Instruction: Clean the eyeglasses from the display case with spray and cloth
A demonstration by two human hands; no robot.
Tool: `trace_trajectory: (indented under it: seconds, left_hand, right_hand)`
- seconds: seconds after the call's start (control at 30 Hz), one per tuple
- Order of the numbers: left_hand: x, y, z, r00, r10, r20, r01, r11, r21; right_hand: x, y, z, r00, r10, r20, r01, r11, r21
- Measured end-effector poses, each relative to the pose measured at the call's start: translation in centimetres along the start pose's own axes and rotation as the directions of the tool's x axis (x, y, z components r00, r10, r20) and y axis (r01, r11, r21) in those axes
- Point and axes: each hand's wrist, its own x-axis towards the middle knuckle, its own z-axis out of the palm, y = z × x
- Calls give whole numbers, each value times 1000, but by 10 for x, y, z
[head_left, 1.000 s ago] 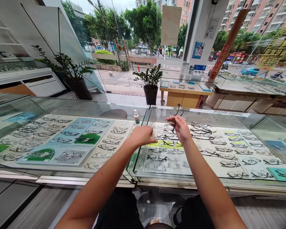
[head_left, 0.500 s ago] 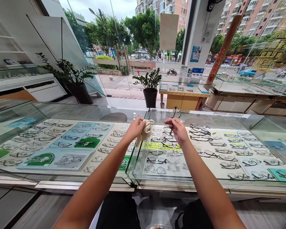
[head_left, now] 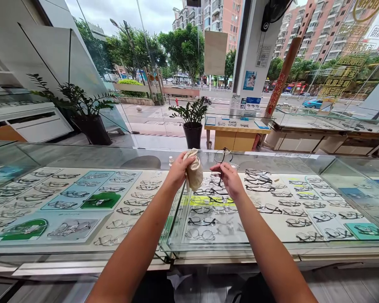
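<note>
My left hand is closed round a beige cleaning cloth, which hangs from the fist above the glass counter. A short gap to its right, my right hand pinches a pair of thin black-framed glasses by one temple arm, the lenses standing upright above the fingers. Both hands hover over the seam between two glass display cases, with rows of spectacle frames laid out under the glass.
A small spray bottle stands on the counter just behind my left hand. Potted plants stand beyond the counter, by the shop window. More display cases lie further back on the right.
My left hand picked the cloth up off the counter and raised it beside the glasses. My right hand kept hold of the glasses, drifting slightly left.
</note>
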Motion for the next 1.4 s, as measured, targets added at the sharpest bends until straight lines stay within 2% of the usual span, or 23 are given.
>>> trace_trajectory:
  seconds: [0.2,0.47,0.63,0.8,0.97,1.07,1.27,1.4]
  left_hand:
    - [-4,-14,-3,1000,0,10,0,999,-42]
    - [0,-9,-9,995,-13,-101,-9,977,-213]
    - [-2,-7,-12,1000,13,9,-12,990,-139]
    - [-1,-10,-13,999,-10,-31,8,998,-64]
    - [-3,-7,-9,999,36,-12,-36,998,-51]
    - [-7,-7,-7,998,41,40,-40,999,-28]
    - [-12,-12,-8,972,70,222,-98,988,118]
    - [-15,-10,-7,948,88,305,-106,993,44]
  right_hand:
    - [-5,-4,6,998,-8,57,8,1000,-4]
    - [-8,-3,8,994,20,106,-16,999,-39]
    - [-9,-3,9,993,30,117,-24,998,-60]
    - [-10,-4,11,992,28,123,-21,998,-60]
    - [-11,-4,12,984,29,176,-21,998,-52]
    - [-12,-3,11,978,49,201,-32,996,-84]
    - [-11,0,11,977,49,205,-31,995,-90]
    - [-11,0,11,981,46,191,-31,996,-81]
